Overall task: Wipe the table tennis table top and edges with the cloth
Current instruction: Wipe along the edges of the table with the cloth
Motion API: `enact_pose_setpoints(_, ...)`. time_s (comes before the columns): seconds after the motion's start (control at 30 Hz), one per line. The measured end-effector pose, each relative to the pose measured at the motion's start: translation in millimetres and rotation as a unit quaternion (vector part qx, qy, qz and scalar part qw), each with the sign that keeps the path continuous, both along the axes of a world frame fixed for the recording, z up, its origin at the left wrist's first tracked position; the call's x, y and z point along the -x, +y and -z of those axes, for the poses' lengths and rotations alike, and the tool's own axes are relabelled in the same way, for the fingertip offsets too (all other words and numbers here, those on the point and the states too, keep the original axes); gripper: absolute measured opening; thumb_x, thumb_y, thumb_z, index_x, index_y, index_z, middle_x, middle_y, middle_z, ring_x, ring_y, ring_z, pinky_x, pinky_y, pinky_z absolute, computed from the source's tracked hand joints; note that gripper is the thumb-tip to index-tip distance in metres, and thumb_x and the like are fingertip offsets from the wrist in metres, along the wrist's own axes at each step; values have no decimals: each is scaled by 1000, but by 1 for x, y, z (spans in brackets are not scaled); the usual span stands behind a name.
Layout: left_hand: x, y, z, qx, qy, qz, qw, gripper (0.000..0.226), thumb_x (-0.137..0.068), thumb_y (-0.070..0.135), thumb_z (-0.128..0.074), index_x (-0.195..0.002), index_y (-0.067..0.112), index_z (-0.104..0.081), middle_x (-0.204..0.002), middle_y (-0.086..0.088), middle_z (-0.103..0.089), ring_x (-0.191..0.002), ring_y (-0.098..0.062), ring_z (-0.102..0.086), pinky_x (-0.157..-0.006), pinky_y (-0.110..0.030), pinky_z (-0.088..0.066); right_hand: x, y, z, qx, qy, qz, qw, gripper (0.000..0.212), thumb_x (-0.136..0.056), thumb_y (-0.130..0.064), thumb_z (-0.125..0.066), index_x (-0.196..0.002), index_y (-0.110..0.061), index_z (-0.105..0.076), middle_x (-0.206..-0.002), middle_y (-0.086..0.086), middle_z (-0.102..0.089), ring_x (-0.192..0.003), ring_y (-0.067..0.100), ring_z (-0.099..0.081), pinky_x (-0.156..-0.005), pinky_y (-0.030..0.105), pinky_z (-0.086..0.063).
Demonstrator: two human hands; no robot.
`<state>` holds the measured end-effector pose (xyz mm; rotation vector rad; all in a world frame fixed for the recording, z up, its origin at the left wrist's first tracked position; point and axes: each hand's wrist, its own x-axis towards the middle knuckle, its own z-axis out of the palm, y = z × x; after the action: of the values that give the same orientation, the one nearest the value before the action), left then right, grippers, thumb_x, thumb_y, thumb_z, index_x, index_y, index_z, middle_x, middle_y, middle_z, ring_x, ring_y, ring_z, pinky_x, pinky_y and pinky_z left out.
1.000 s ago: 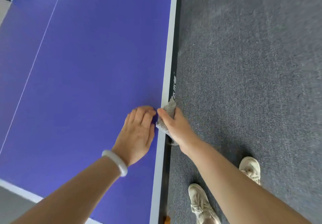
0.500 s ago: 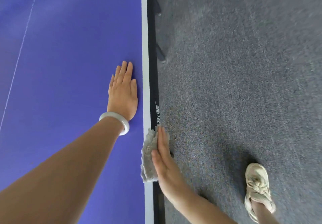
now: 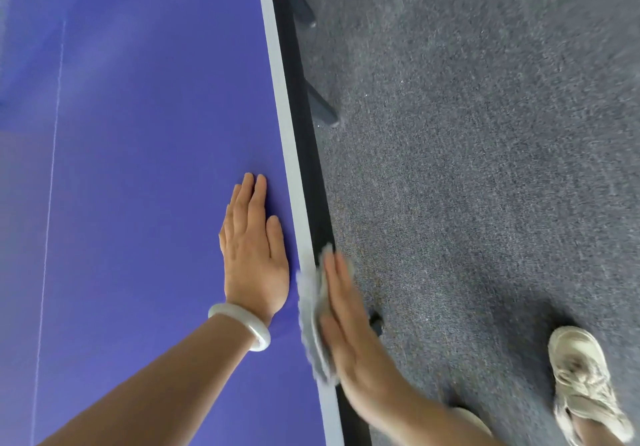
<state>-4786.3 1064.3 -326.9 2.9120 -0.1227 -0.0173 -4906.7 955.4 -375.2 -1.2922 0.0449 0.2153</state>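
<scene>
Pressing against the right side edge of the worktop, the right hand has its fingers straight and close together, flattening the grey cloth onto the black rim. The cloth is blurred. It folds over the white border stripe and down the rim near the worktop's near right corner, and its long axis runs along the edge, pointing the same way as the fingers, toward the far end. Beyond it the stripe and rim run bare to the far edge of view. Two dark legs jut out below the rim farther along. The left hand lies palm down on the purple surface just inside the stripe, fingers flat and together, with a pale bracelet at the wrist. A thin white line runs lengthwise well to the left. Grey carpet spreads wide beside the edge, with a pale shoe on it.
</scene>
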Motion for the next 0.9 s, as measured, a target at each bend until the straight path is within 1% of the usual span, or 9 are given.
enact_pose_setpoints(0.07,-1,0,-2,3,7,0,1000,56,-101,30,-24,-157,22,-23,-164,10,-16,-150,-7,-12,-116,-19,-3,-82,-12,-6,-22,29,1,999,54,-109,-29,-22,-157,-26,3,-159,-26,14,-149,0,13,-126,44,-5)
enact_pose_setpoints(0.17,0,0,-4,-8,7,12,1000,56,-102,28,-25,-156,20,-23,-164,8,-17,-150,-9,-13,-118,-23,-6,-171,-32,-12,-118,95,12,988,54,-108,-34,-21,-159,-29,-3,-160,-23,-12,-150,11,-18,-119,37,-34)
enact_pose_setpoints(0.27,-1,0,-4,-7,14,5,1000,56,-101,28,-24,-157,21,-22,-164,9,-16,-151,-10,-12,-119,-27,-7,-135,-23,-13,-103,76,25,991,53,-107,-31,-20,-158,-29,-5,-165,-17,-5,-152,5,-8,-124,45,-21)
enact_pose_setpoints(0.43,-1,-3,-4,-10,6,12,1000,55,-101,26,-26,-156,19,-23,-163,5,-18,-151,-15,-14,-122,-32,-10,35,2,4,-22,55,-17,998,53,-108,-15,-31,-150,-33,-5,-159,-27,0,-146,-13,3,-126,33,-6)
enact_pose_setpoints(0.53,-1,-1,-3,-12,11,4,1000,55,-102,27,-24,-156,19,-23,-164,6,-17,-151,-14,-13,-121,-30,-9,-11,-6,-3,-24,73,-28,997,52,-108,-27,-24,-153,-30,2,-162,-26,3,-152,2,0,-126,40,-9)
enact_pose_setpoints(0.63,0,-2,-4,-7,21,5,1000,56,-102,28,-24,-157,18,-22,-164,6,-15,-151,-13,-11,-122,-32,-9,-130,-20,-12,-33,92,3,995,64,-94,-54,-17,-154,-33,-3,-163,-12,-11,-143,2,-19,-126,38,-13)
enact_pose_setpoints(0.7,0,-2,-4,-13,22,5,1000,56,-102,27,-24,-157,18,-22,-164,5,-15,-151,-14,-11,-123,-35,-10,-182,-26,-18,-68,110,32,991,59,-103,-45,-19,-158,-29,-6,-163,-6,-18,-139,5,-23,-124,41,-19)
enact_pose_setpoints(0.77,0,0,-4,-13,22,2,1000,56,-102,26,-24,-157,17,-23,-164,4,-15,-151,-14,-12,-123,-39,-12,-177,-21,-19,-52,91,38,994,53,-109,-33,-21,-159,-25,-5,-167,-10,-5,-151,3,-7,-125,38,-12)
enact_pose_setpoints(0.9,0,-1,-4,-2,20,-1,1000,56,-102,26,-24,-157,17,-24,-164,4,-16,-151,-15,-12,-122,-41,-14,-46,-9,-10,-20,34,4,999,53,-110,-19,-23,-157,-26,1,-163,-24,9,-148,-5,12,-124,25,1)
